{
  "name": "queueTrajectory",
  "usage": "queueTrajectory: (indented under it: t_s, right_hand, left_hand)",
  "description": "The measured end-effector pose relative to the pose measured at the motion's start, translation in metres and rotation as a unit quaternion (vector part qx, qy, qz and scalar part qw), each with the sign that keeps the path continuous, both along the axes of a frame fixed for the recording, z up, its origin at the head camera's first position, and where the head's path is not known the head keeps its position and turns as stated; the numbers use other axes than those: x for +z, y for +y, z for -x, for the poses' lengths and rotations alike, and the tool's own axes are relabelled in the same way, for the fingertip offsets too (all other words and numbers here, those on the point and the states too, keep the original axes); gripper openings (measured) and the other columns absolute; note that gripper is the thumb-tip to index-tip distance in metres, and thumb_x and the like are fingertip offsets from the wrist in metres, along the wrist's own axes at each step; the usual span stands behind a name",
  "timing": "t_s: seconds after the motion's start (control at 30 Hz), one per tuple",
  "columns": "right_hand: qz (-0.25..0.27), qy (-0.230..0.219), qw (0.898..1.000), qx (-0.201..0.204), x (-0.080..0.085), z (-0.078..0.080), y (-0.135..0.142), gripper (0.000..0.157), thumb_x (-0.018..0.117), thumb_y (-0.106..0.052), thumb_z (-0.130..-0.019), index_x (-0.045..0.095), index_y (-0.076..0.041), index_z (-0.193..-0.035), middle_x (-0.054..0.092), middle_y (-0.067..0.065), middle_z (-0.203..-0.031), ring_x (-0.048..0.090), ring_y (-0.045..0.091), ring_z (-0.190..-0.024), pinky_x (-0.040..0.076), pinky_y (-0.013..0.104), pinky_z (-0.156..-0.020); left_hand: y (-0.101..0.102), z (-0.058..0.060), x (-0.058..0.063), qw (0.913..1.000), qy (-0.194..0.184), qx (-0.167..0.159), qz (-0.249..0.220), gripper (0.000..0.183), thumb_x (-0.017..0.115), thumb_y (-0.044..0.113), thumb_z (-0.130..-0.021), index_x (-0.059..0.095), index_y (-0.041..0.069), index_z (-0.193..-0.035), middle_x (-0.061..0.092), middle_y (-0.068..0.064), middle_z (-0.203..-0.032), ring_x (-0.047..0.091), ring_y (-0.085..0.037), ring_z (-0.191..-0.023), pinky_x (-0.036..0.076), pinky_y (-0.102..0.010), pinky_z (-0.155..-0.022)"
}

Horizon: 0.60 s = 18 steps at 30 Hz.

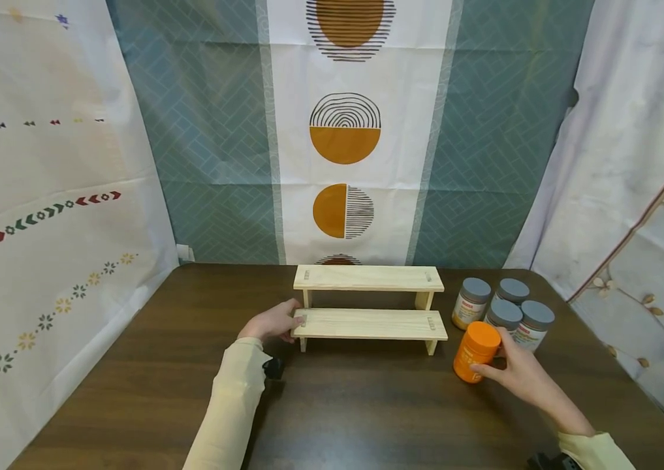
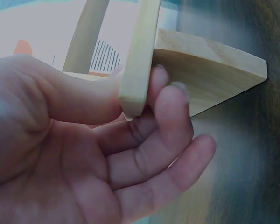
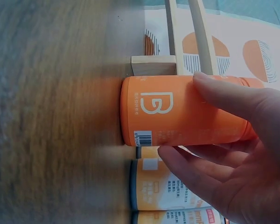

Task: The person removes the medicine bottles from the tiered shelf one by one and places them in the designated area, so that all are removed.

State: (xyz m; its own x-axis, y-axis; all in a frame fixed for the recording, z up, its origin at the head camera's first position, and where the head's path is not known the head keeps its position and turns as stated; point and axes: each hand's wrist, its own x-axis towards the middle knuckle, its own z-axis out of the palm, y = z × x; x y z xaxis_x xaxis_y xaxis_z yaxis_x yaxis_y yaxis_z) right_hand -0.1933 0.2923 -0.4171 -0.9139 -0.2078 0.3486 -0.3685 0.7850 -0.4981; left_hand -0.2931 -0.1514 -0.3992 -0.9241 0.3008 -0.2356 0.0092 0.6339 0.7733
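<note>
My left hand (image 1: 271,322) pinches the left end of the lower step of a two-step wooden shelf (image 1: 373,324). In the left wrist view the thumb lies on one face of that board (image 2: 139,60) and curled fingers (image 2: 170,107) are on the other side, beside the leg. My right hand (image 1: 516,369) holds an orange bottle (image 1: 476,352) with an orange lid, thumb on one side and fingers on the other. The right wrist view shows the bottle (image 3: 177,109) with a white letter B and a barcode, its base close to the table.
Several grey-lidded bottles (image 1: 505,314) stand grouped right of the shelf, just behind the orange bottle. All of this is on a dark wooden table (image 1: 367,418). Behind hangs a patterned cloth (image 1: 220,130), with white cloths (image 1: 44,215) at the sides.
</note>
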Motion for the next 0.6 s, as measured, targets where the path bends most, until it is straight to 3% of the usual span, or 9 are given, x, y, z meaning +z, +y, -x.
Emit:
queueTrajectory:
  t_s: [0.17, 0.6]
  right_hand:
    - [-0.003, -0.012, 1.0, -0.007, -0.0012, 0.0, 0.0012, 0.067, 0.084, -0.021, -0.074, 0.041, 0.002, -0.12, 0.066, 0.02, -0.106, 0.07, 0.031, -0.086, 0.056, 0.035, -0.071]
    - [0.0, -0.012, 1.0, -0.005, -0.0024, 0.0004, 0.0031, 0.067, 0.084, -0.02, -0.074, 0.041, 0.002, -0.12, 0.065, 0.021, -0.107, 0.07, 0.033, -0.087, 0.056, 0.043, -0.073]
  left_hand:
    - [0.0004, -0.0001, -0.0013, 0.9999, 0.006, -0.005, 0.009, 0.034, 0.049, 0.013, -0.101, 0.044, -0.004, -0.13, 0.055, -0.022, -0.114, 0.06, -0.023, -0.083, 0.055, -0.036, -0.071]
    - [-0.0011, 0.0008, -0.0002, 0.9995, 0.02, -0.016, 0.02, 0.032, 0.05, 0.011, -0.1, 0.046, -0.004, -0.128, 0.056, -0.02, -0.11, 0.057, -0.02, -0.076, 0.053, -0.034, -0.067]
